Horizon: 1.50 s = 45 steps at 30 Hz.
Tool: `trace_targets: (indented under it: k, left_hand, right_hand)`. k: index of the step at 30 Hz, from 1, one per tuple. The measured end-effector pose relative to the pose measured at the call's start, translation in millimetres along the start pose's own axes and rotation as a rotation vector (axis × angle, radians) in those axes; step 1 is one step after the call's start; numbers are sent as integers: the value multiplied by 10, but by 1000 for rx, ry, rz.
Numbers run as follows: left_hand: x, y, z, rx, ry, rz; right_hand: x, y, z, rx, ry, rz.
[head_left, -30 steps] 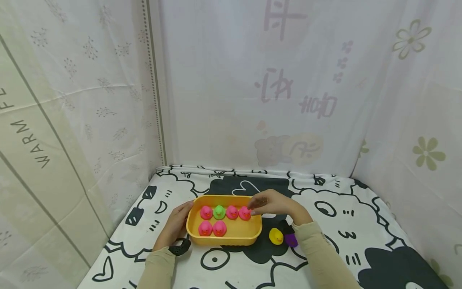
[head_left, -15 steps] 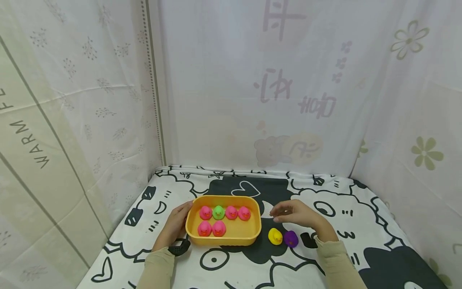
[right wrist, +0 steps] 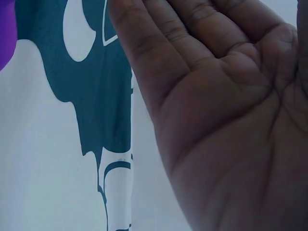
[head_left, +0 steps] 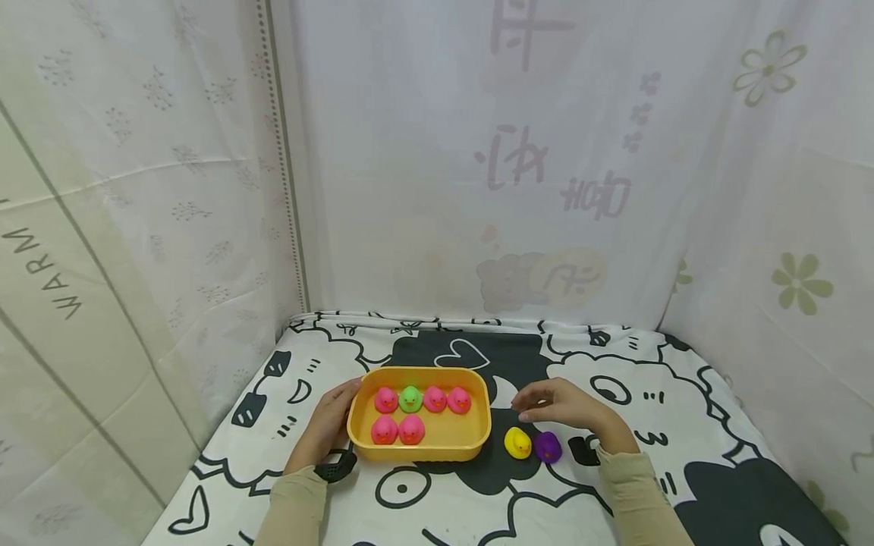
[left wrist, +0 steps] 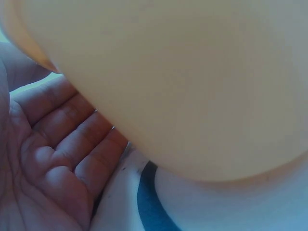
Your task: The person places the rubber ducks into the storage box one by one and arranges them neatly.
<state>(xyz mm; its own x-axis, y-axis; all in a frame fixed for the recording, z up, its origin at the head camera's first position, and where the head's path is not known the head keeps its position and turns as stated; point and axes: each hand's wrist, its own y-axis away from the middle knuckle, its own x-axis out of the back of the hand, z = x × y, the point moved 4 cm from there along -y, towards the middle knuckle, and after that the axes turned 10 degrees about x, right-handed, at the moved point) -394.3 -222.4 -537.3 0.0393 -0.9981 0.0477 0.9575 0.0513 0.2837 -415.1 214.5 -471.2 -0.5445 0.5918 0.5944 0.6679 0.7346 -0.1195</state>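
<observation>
A yellow tray (head_left: 430,453) holds two rows of toy ducks: a back row of pink ducks with one green duck (head_left: 410,399), and two pink ducks (head_left: 411,430) at front left. My left hand (head_left: 331,417) rests against the tray's left end; in the left wrist view its fingers (left wrist: 72,115) lie nearly straight along the outer wall, and the palm shows. My right hand (head_left: 556,402) hovers right of the tray with loosely bent fingers and nothing in them. Below it on the cloth sit a yellow duck (head_left: 517,443) and a purple duck (head_left: 548,447), side by side.
A white cloth (head_left: 464,523) with black cartoon drawings covers the table. Patterned curtains (head_left: 410,189) enclose the back and both sides. A black band (head_left: 336,467) circles the left wrist.
My right hand has drawn back rightward from the rightmost pink duck in the tray, uncovering the purple duck. It then stays near there. My left hand keeps its place at the tray.
</observation>
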Motion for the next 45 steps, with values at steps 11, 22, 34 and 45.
trace_targets:
  k: [11,22,34,45]
  left_hand:
    - [22,12,-22,16,-11,9]
    - [8,25,3,6,-12,1]
    - [3,-10,-15,8,16,-9]
    - [7,-13,-16,13,15,-11]
  right_hand:
    - [-151,-55,40,-12,-78,-130]
    - [-174,-62,65,-40,-38,-145]
    - [-206,-69,31,-83,-9,-181]
    - [-227,-43,60,-100,6,-215]
